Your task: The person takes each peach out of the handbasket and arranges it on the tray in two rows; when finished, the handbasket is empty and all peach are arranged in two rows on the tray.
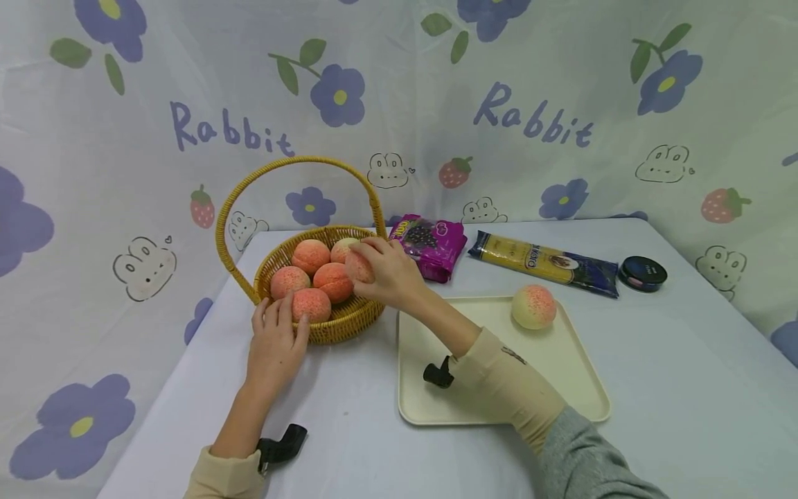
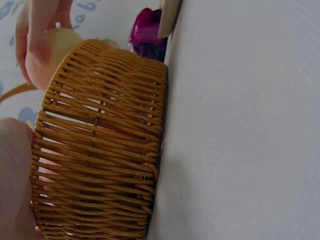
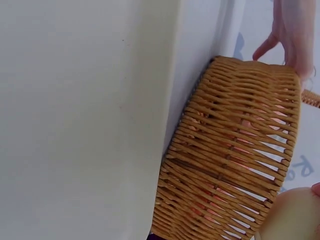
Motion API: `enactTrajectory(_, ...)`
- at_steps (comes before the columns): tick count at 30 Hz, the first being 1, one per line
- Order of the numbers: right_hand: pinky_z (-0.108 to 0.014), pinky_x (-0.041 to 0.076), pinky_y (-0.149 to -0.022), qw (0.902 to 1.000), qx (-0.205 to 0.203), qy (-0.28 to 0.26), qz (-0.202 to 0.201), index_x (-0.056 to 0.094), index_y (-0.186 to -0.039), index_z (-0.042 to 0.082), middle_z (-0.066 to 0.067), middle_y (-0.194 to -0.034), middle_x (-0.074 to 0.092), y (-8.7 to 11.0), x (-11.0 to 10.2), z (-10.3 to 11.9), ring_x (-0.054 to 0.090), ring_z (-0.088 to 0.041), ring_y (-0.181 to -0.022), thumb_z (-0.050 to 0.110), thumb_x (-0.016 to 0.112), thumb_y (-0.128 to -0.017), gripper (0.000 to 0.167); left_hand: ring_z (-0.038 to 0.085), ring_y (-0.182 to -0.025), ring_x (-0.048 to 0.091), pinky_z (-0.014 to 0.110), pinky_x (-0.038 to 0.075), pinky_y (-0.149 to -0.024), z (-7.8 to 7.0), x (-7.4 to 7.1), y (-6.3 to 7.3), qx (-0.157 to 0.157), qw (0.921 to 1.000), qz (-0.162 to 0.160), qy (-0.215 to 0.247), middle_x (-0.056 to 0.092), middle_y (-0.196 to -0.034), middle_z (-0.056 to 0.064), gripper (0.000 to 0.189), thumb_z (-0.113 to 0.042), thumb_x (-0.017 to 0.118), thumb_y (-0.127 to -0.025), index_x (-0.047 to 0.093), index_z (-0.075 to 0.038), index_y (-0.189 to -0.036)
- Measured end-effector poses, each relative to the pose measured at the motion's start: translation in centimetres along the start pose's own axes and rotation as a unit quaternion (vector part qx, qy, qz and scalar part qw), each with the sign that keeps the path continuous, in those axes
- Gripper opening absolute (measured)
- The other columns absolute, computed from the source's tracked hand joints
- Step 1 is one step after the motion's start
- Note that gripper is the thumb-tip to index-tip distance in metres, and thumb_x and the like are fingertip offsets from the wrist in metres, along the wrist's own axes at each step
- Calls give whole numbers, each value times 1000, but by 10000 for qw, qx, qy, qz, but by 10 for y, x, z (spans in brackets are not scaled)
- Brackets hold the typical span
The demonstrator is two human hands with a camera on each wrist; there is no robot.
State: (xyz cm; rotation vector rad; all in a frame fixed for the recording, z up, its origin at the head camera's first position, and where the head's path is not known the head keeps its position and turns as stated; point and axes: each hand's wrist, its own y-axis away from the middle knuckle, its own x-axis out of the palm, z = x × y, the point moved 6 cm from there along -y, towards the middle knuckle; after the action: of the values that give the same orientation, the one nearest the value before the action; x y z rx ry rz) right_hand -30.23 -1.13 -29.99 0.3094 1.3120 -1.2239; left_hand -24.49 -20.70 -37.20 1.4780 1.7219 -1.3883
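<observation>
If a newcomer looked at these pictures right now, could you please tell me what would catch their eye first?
Probably the wicker basket of pinkish peaches, its tall handle arching up on the left of the table. The right hand holds a peach at its right side, while the left hand rests at its near-left rim. Farther right, a lone pale peach with a pink blush sits on the cream tray.

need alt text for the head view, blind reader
A person's right hand holds a peach at a wicker basket of peaches while the left hand touches its near side. Another peach sits on a cream tray at right, with a purple packet, a long packet and a round black case behind.
</observation>
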Motion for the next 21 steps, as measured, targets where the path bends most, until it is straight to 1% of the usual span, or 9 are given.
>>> enactTrajectory(3, -41, 48, -81, 9999, -36, 3, -106, 52, -128, 22, 0, -127, 48, 3, -5, -1, 45, -23, -108, 34, 69, -75, 56, 45, -130, 14, 60, 22, -99, -1, 0, 0, 27, 10000, -45, 10, 35, -129, 28, 55, -31, 36, -97, 28, 3, -140)
enactTrajectory(8, -38, 48, -77, 9996, -77, -143, -229, 54, -127, 21, 0, -126, 49, 9, -13, -5, 46, -22, -103, 31, 68, -75, 54, 44, -130, 14, 60, 24, -97, 0, 0, -2, 38, 9999, -83, 70, 35, -129, 28, 55, -30, 36, -97, 27, 2, -141)
enactTrajectory(13, -37, 49, -74, 9994, -43, -254, -244, 54, -126, 22, 0, -127, 49, 16, -18, -11, 45, -21, -102, 28, 68, -74, 54, 44, -129, 14, 61, 26, -96, -1, 0, -2, 72, 9998, -121, 133, 35, -128, 28, 53, -28, 37, -97, 27, 2, -141)
enactTrajectory(21, -38, 49, -76, 9988, -156, -254, -383, 56, -125, 20, -1, -126, 50, 29, -25, -17, 47, -22, -103, 29, 68, -74, 52, 45, -129, 14, 60, 25, -96, 0, 1, 0, 78, 9998, -137, 132, 35, -128, 29, 54, -27, 37, -97, 26, 2, -141)
